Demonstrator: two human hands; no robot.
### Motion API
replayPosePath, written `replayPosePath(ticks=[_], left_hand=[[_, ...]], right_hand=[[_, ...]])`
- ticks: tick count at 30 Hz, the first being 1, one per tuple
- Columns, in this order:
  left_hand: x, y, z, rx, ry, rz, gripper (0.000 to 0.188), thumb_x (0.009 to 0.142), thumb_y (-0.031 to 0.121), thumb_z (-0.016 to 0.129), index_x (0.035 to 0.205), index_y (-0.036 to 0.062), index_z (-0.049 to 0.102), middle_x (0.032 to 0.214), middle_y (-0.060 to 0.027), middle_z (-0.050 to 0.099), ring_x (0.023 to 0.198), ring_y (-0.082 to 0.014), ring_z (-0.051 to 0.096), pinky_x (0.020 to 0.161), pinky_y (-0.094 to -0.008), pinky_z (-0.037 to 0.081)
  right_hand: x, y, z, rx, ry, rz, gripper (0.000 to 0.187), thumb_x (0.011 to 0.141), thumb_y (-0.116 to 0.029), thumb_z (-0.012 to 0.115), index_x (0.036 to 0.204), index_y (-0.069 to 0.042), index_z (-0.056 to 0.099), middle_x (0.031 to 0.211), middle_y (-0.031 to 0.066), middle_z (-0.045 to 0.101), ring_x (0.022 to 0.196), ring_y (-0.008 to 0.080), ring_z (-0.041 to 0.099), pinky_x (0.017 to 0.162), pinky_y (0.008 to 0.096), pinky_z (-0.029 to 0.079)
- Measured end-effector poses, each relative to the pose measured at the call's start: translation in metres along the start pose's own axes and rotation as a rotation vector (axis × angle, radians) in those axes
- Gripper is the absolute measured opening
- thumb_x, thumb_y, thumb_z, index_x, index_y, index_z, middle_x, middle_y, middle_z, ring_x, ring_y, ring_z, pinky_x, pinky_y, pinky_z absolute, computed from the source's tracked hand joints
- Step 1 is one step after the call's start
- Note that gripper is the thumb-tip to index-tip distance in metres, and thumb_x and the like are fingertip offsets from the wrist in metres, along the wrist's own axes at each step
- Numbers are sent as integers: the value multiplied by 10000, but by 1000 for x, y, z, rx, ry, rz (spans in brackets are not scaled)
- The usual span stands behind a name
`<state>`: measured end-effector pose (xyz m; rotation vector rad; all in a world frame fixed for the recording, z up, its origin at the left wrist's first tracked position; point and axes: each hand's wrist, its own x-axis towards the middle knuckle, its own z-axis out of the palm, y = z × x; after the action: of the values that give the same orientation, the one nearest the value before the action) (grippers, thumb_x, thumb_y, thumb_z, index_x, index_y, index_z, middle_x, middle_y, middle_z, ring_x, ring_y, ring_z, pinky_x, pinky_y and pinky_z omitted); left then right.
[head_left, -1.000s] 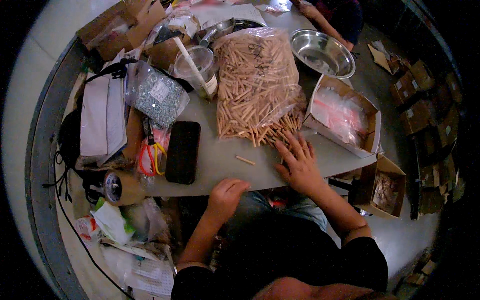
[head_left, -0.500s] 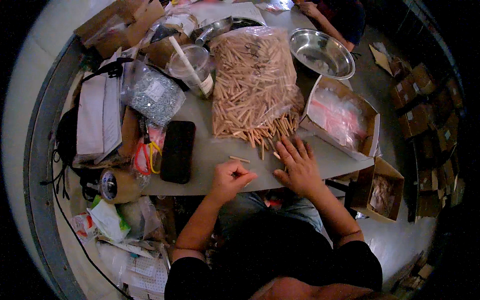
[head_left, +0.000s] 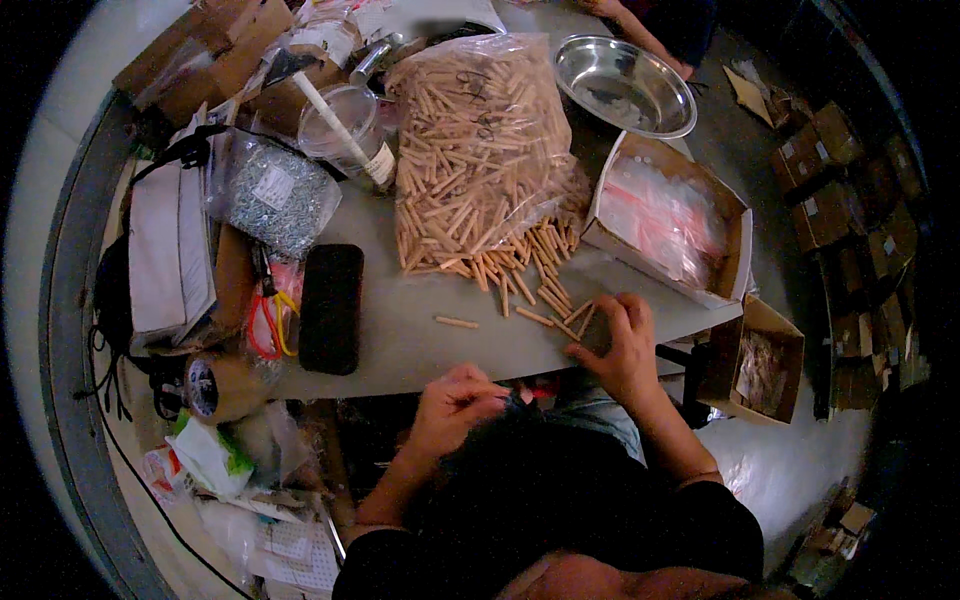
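Note:
A clear plastic bag of wooden dowels (head_left: 480,150) lies on the table, with several dowels spilling from its near end. My right hand (head_left: 628,345) is at the spill's near right, thumb and fingers apart in a curve around a loose dowel (head_left: 587,321). Whether they touch it is unclear. Close to my body, just off the table's front edge, my left hand (head_left: 452,405) is closed with fingertips pinched together; what they hold is hidden. A single dowel (head_left: 457,322) rests on the tabletop beyond that hand.
Left of the dowels are a black phone (head_left: 332,308), scissors (head_left: 268,318), a bag of screws (head_left: 280,200) and a plastic cup (head_left: 340,125). Rightward stand a steel bowl (head_left: 625,85) and a carton of plastic bags (head_left: 665,220). Another person's arm (head_left: 655,40) shows at the far side.
My right hand has lifted from lying flat near the dowels into a curved shape. My left hand has drawn back toward my body. More dowels now lie spread near the right hand.

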<state>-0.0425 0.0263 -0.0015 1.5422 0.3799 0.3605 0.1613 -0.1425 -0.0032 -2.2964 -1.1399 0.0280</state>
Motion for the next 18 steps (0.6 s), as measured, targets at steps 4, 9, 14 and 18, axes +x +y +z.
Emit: replayPosePath(ticks=[4,9,14,18], left_hand=[[3,-5,12,-95,-189,110,83,799,55,728,789,4,663,828,-44,592,781,-122,574,717,-236,462],[0,-13,17,-315,-364,-313,144,837,110,711,905,42,603,889,-19,579,822,-99,554,764,-252,465],[0,-33,27,-225,-471,-316,315,821,184,744,1002,86,505,843,19,517,771,-76,491,690,-231,432],[0,-40,36,-108,-512,-284,373,802,238,765,1002,97,482,817,29,475,749,-75,454,648,-230,405]], right_hand=[[16,7,-12,161,-165,-129,521,701,-132,764,1182,-70,575,1201,191,484,1089,367,502,886,413,458],[35,37,-11,147,-187,-274,257,777,-27,671,1031,-51,646,1071,152,569,970,341,579,809,386,495],[31,31,-18,99,-89,-98,118,791,-43,665,909,-32,659,933,137,610,842,329,613,738,389,511],[14,11,-6,122,-55,-113,150,796,-91,676,930,-25,660,938,148,611,844,336,614,722,397,510]])
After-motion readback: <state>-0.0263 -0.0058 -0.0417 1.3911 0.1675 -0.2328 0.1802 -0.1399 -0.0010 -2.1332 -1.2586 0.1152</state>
